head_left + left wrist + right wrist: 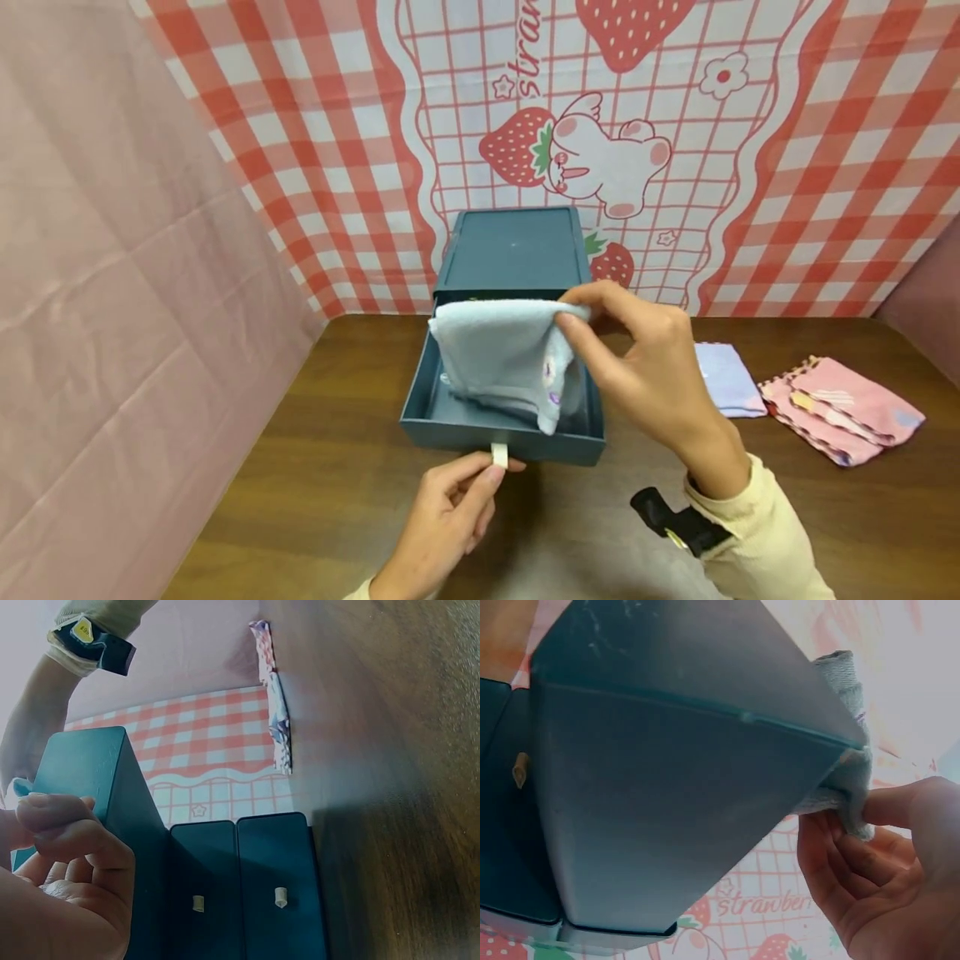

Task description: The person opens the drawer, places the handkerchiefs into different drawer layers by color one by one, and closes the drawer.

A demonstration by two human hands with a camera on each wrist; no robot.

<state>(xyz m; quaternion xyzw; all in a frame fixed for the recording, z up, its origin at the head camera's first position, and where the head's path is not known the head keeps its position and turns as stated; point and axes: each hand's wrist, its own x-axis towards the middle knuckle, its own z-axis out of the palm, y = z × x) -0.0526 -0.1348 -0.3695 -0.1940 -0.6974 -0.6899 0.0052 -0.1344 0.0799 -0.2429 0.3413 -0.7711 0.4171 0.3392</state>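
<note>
A dark teal drawer (450, 433) stands pulled out of its drawer unit (513, 250). My left hand (450, 517) pinches the small cream pull tab (500, 455) on the drawer front between thumb and fingers. Over the open drawer, a folded pale blue towel (491, 346) with a small purple pattern hangs from my right hand (652, 367). Thumb and fingers grip the towel's upper right corner, and its lower part reaches inside the drawer walls. The right wrist view looks up at the drawer's underside (667, 787), with the towel (847, 772) beyond its edge.
Two lower drawers (202, 862) with cream tabs are closed in the left wrist view. To the right on the wooden table (300, 500) lie a folded lavender cloth (727, 379) and a folded pink one (847, 408). A checked strawberry curtain (360, 167) hangs behind the unit.
</note>
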